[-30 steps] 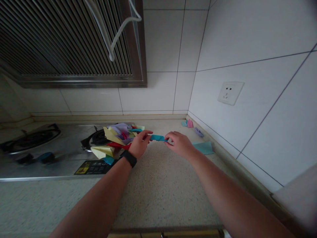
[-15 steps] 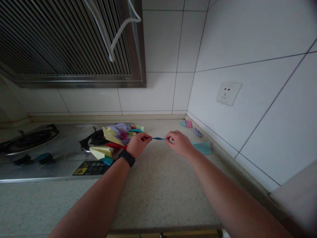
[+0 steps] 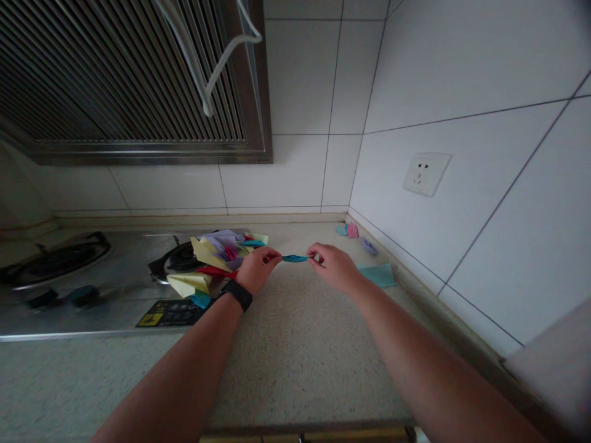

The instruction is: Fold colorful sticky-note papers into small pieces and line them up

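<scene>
A narrow piece of folded blue paper (image 3: pixel 294 258) is stretched level between my hands, above the speckled counter (image 3: pixel 300 351). My left hand (image 3: pixel 259 266), with a black watch on the wrist, pinches its left end between thumb and fingertips. The right end is pinched the same way by my right hand (image 3: pixel 333 266). Just left of my left hand lies a heap of folded coloured papers (image 3: pixel 217 252), yellow, purple, red and blue. A flat light-blue sheet (image 3: pixel 378 275) rests on the counter beyond my right forearm, partly hidden by it.
The heap lies over one burner of the gas stove (image 3: pixel 115 277). Small folded papers, one pink (image 3: pixel 352 230) and one purple (image 3: pixel 369 245), sit along the right wall. A range hood (image 3: pixel 138 147) with a hanging white cable (image 3: pixel 209 92) is overhead. A socket (image 3: pixel 426 174) is on the right wall.
The folded blue paper shows a wider face now, its middle seeming more opened or tilted towards me. My hands have barely moved, both still pinching its ends.
</scene>
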{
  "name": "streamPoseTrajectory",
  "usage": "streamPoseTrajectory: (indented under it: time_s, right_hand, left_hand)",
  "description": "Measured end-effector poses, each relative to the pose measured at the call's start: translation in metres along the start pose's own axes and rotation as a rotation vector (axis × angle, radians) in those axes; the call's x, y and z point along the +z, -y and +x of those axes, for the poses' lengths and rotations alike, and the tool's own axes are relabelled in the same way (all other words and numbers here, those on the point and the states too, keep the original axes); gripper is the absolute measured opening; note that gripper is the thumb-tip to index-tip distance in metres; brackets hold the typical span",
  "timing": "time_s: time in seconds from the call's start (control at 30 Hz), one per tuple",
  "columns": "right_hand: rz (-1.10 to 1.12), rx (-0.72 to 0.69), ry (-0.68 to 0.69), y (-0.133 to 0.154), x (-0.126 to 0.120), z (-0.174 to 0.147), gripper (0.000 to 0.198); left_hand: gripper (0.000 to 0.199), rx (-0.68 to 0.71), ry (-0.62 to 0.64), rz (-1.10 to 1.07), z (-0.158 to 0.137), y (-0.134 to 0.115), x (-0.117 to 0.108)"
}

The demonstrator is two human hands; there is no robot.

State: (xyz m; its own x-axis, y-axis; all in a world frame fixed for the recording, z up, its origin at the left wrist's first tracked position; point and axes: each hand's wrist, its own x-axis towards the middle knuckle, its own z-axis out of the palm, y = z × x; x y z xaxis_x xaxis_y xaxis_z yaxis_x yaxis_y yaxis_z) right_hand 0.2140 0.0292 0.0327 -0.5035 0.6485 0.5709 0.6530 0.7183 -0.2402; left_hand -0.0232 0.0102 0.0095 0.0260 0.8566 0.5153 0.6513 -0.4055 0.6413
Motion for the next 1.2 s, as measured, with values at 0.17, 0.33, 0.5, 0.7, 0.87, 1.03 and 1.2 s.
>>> streamPoseTrajectory:
  time_s: [0.17, 0.33, 0.5, 0.7, 0.87, 1.03, 1.2]
  right_hand:
    - [-0.034, -0.135, 0.046, 0.004, -0.007, 0.001, 0.009]
    - [-0.043, -0.232, 0.117, 0.004, -0.011, 0.0, 0.01]
    - [-0.03, -0.28, 0.112, 0.004, -0.017, 0.001, 0.016]
    - [-0.101, -0.113, 0.03, -0.017, -0.047, 0.002, 0.028]
    - [-0.143, 0.301, 0.037, -0.055, -0.075, -0.006, 0.047]
    - [-0.236, 0.598, 0.184, -0.078, -0.093, -0.017, 0.05]
    - [-0.257, 0.715, 0.34, -0.083, -0.091, -0.022, 0.049]
  left_hand:
    - [0.018, 0.008, 0.005, -0.018, 0.001, 0.003, 0.001]
    - [0.021, -0.002, 0.004, -0.04, 0.001, 0.007, 0.002]
    - [0.039, -0.066, -0.058, -0.151, 0.001, 0.011, 0.004]
    - [0.029, -0.022, 0.041, -0.014, 0.0, 0.014, 0.006]
    - [0.027, 0.001, 0.154, 0.076, -0.002, 0.012, 0.008]
    - [0.027, 0.032, 0.258, 0.109, -0.003, 0.008, 0.009]
    - [0.028, 0.044, 0.308, 0.145, -0.003, 0.007, 0.01]
